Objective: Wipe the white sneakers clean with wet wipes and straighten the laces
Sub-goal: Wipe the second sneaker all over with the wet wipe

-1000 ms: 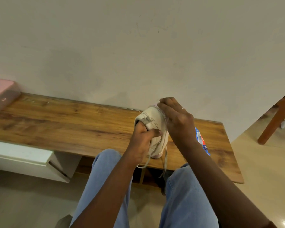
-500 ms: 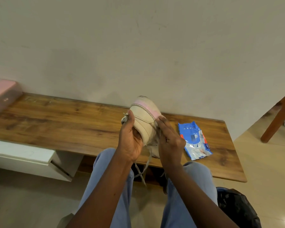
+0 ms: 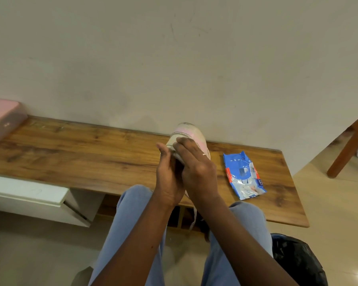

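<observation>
**While held upright, a white sneaker with a pink band (image 3: pixel 189 134) sits between 2 hands**

Where the brown wood-grain surface (image 3: pixel 81 153) nears the wall, the white sneaker stands with 1 rounded end up. The left hand (image 3: pixel 168 178) clasps it from the left side, thumb raised. The right hand (image 3: pixel 198 172) lays fairly straight fingers across its near side, and the 2 hands touch. Whether a wipe lies under those fingers cannot be told. A pale lace (image 3: pixel 193 217) dangles below the wrists. A blue and white plastic wipes pack (image 3: pixel 243 174) lies flat on the surface just right of the hands.
</observation>
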